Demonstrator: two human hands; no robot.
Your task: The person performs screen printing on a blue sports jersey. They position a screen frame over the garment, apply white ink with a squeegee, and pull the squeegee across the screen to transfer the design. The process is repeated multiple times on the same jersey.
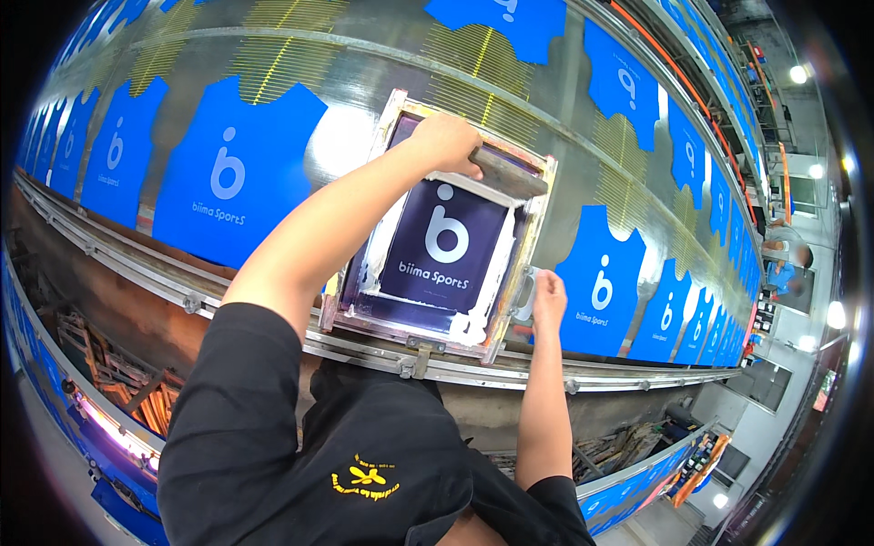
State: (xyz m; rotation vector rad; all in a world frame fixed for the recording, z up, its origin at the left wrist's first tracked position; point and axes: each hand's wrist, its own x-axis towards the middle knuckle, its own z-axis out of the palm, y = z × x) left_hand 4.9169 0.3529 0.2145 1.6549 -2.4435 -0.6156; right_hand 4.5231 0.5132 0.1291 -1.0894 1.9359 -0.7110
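A screen-printing frame (398, 107) lies tilted over the long table in front of me. Its dark mesh (410, 246) carries a white letter-like emblem, and white ink is smeared around the edges. My left hand (446, 144) is closed on a squeegee (510, 175) at the far end of the mesh, with a band of white ink along its near side. Beside the frame's right edge, my right hand (549, 298) has its fingers curled at a pale metal handle (525, 291); part of that grip is hidden.
Blue shirt panels with white prints, such as this left one (232, 173) and this right one (596, 282), lie along the table. A metal rail (273, 323) runs along the near edge, with a clamp (417, 355) at the frame. Another person (783, 264) is far right.
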